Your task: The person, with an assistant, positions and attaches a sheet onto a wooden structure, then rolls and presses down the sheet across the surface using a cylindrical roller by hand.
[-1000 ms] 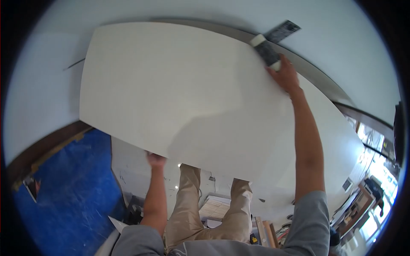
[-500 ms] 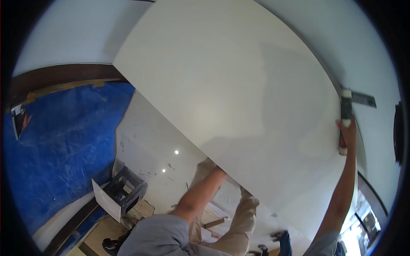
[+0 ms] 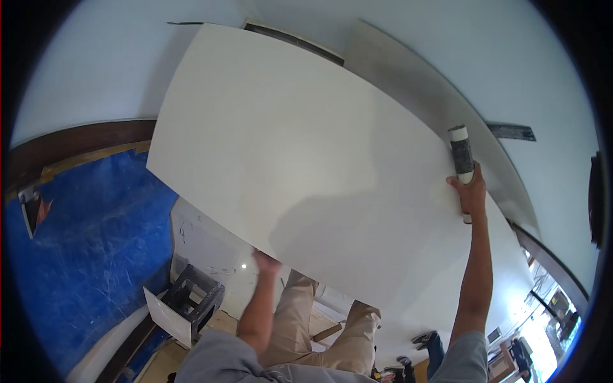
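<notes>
A large white panel (image 3: 319, 166) fills the middle of the view, tilted, with its lower edge in front of my legs. My left hand (image 3: 265, 262) grips this lower edge; its fingertips are partly hidden by the panel. At the panel's upper right edge, my right hand (image 3: 471, 191) is wrapped around a white tube with a black band (image 3: 461, 153). The thumb and fingers close round its lower half, and the tube lies against the panel.
Another pale panel (image 3: 408, 70) leans behind, along the wall. A dark strip (image 3: 514, 132) sticks out at right. To the left are a blue sheet (image 3: 96, 255) and a dark plastic stool (image 3: 198, 293). A person's blue trouser leg (image 3: 435, 354) shows at the bottom.
The white panel has shifted left and down, uncovering the panel and wall behind it. My left hand has moved left along the lower edge; my right hand and the tube moved left.
</notes>
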The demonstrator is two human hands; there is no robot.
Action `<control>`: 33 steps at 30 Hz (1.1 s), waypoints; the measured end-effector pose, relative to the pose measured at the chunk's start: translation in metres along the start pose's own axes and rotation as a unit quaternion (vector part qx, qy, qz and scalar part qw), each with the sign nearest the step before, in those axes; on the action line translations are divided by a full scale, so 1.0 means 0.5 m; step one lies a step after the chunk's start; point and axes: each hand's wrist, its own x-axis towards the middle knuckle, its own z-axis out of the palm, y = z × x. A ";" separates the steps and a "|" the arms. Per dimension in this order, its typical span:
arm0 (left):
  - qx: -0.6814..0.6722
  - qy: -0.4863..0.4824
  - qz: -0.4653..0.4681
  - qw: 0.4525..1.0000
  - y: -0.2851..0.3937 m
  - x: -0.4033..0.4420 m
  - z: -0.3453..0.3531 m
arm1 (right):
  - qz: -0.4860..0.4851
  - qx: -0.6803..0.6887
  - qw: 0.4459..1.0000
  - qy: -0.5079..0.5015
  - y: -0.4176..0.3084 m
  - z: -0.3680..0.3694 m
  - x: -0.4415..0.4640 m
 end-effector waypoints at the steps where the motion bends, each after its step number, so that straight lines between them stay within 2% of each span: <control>1: -0.047 0.012 0.024 0.999 0.054 -0.027 0.047 | 0.005 0.003 1.000 -0.005 0.001 -0.004 0.003; 2: -0.094 0.026 0.050 0.994 0.094 -0.051 0.080 | 0.009 0.007 1.000 -0.012 0.001 -0.008 0.003; 5: 0.044 0.028 0.085 0.995 0.155 -0.058 0.173 | 0.016 0.010 1.000 -0.024 -0.001 -0.010 -0.001; 8: 0.143 0.131 0.132 0.972 0.150 0.020 0.135 | 0.012 0.006 1.000 -0.022 0.011 -0.022 -0.005; 10: 0.152 0.096 0.124 0.976 0.142 0.016 0.182 | -0.007 -0.019 1.000 -0.012 0.021 -0.026 0.007; 13: 0.197 0.092 0.114 0.969 0.123 0.026 0.204 | 0.053 -0.010 0.998 -0.043 0.028 -0.056 0.017; 16: 0.257 0.116 0.129 0.951 0.117 0.045 0.192 | -0.049 -0.106 0.991 0.068 0.094 -0.034 0.009; 17: 0.280 0.126 0.130 0.943 0.115 0.043 0.182 | -0.091 -0.179 0.969 0.144 0.134 -0.003 -0.012; 19: 0.489 0.219 0.170 0.827 0.128 0.027 0.186 | 0.018 -0.192 0.971 0.143 0.085 0.027 -0.079; 20: 0.594 0.257 0.313 0.695 0.123 0.016 0.215 | 0.077 -0.195 0.967 0.147 0.070 0.052 -0.107; 21: 0.673 0.275 0.439 0.528 0.126 -0.002 0.255 | 0.093 -0.166 0.963 0.192 0.061 0.097 -0.123; 22: 0.715 0.204 0.455 0.490 0.132 -0.003 0.313 | 0.111 -0.139 0.954 0.241 0.037 0.142 -0.127; 23: 0.752 0.125 0.466 0.449 0.131 0.010 0.368 | 0.172 -0.079 0.957 0.221 -0.069 0.163 -0.116; 25: 0.865 0.028 0.400 0.302 0.097 0.089 0.443 | 0.029 -0.119 0.974 0.188 -0.246 0.245 -0.056; 26: 0.872 0.026 0.406 0.272 0.069 0.126 0.460 | -0.066 -0.182 0.967 0.167 -0.308 0.309 -0.008; 28: 0.882 0.036 0.419 0.212 0.017 0.166 0.474 | -0.062 -0.172 0.979 0.086 -0.524 0.330 0.060; 29: 0.891 0.057 0.402 0.201 0.015 0.168 0.474 | -0.127 -0.148 0.978 0.068 -0.572 0.340 0.081; 31: 0.885 0.039 0.413 0.210 0.019 0.161 0.475 | -0.267 -0.154 0.951 0.037 -0.590 0.335 0.092; 33: 0.881 0.028 0.425 0.205 0.022 0.161 0.479 | -0.184 -0.164 0.969 -0.003 -0.519 0.280 0.050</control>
